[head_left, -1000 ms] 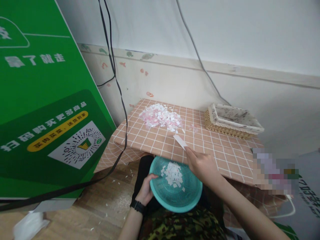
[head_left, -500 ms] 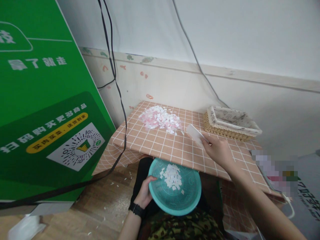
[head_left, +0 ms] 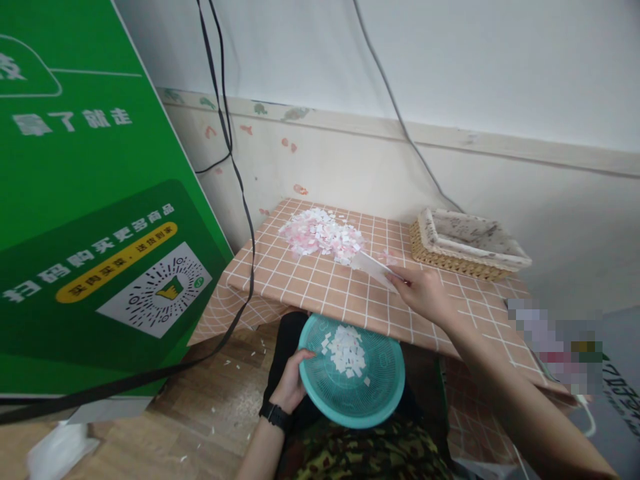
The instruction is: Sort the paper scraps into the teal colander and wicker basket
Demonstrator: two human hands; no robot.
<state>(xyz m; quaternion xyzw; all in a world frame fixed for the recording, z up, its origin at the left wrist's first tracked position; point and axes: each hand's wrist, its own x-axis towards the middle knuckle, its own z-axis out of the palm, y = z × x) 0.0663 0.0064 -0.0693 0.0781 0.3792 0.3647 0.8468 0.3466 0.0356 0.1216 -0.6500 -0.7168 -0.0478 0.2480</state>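
My left hand (head_left: 295, 381) grips the left rim of a round teal plastic basket (head_left: 357, 407), held at my lap just below the table's front edge. Inside it lies a heap of small white paper pieces (head_left: 347, 350). Over the table, my right hand (head_left: 423, 291) pinches a flat white card (head_left: 374, 270). The card's far end meets the near right edge of a loose pile of white and pink paper bits (head_left: 323, 233). Whether it presses into the pile or only rests beside it, I cannot tell.
A checked cloth covers the table (head_left: 300, 283). At its back right stands a cloth-lined wicker basket (head_left: 460, 260). Black cables (head_left: 245, 200) hang down on the left, before a green panel (head_left: 75, 220). White scraps and a plastic bag (head_left: 63, 450) lie on the floor.
My right hand has moved left with the card, whose end now reaches the paper pile. A few pink bits now show behind the card. My left hand and the teal basket stay nearly in place.
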